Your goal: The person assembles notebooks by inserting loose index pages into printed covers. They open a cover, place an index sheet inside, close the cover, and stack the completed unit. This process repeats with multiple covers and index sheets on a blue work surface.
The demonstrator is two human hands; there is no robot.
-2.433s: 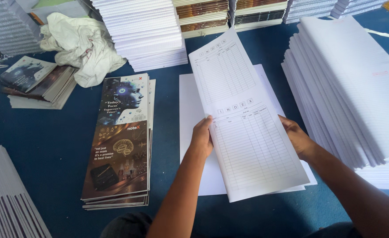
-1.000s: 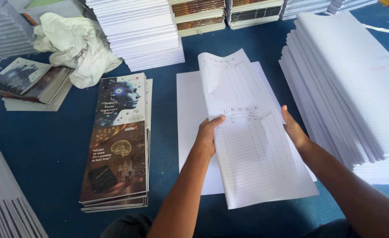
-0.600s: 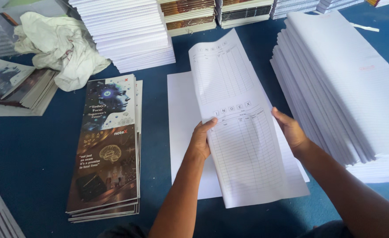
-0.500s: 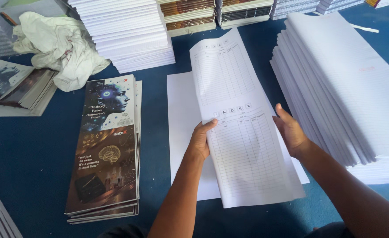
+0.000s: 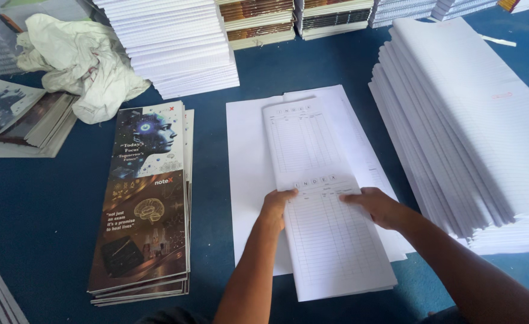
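A long bundle of white ruled sheets [image 5: 318, 180] with printed tables lies flat on larger white paper sheets [image 5: 246, 156] on the blue table. My left hand [image 5: 276, 207] rests on the bundle's left edge near its middle, fingers curled over it. My right hand [image 5: 375, 204] lies flat on top of the bundle at its right side, pressing down. To the left lies a stack of dark printed covers [image 5: 144, 198] showing a face and a brain picture.
A tall slanted stack of ruled white sheets [image 5: 468, 132] fills the right side. More white stacks [image 5: 174, 42] and bound books [image 5: 258, 21] stand at the back. A crumpled cloth [image 5: 84, 57] and more covers [image 5: 18, 117] lie far left. Blue tabletop [image 5: 42, 210] shows between them.
The bundle, earlier held up and tilted in both hands, now lies flat on the white sheets. My right hand has moved from its edge onto its top.
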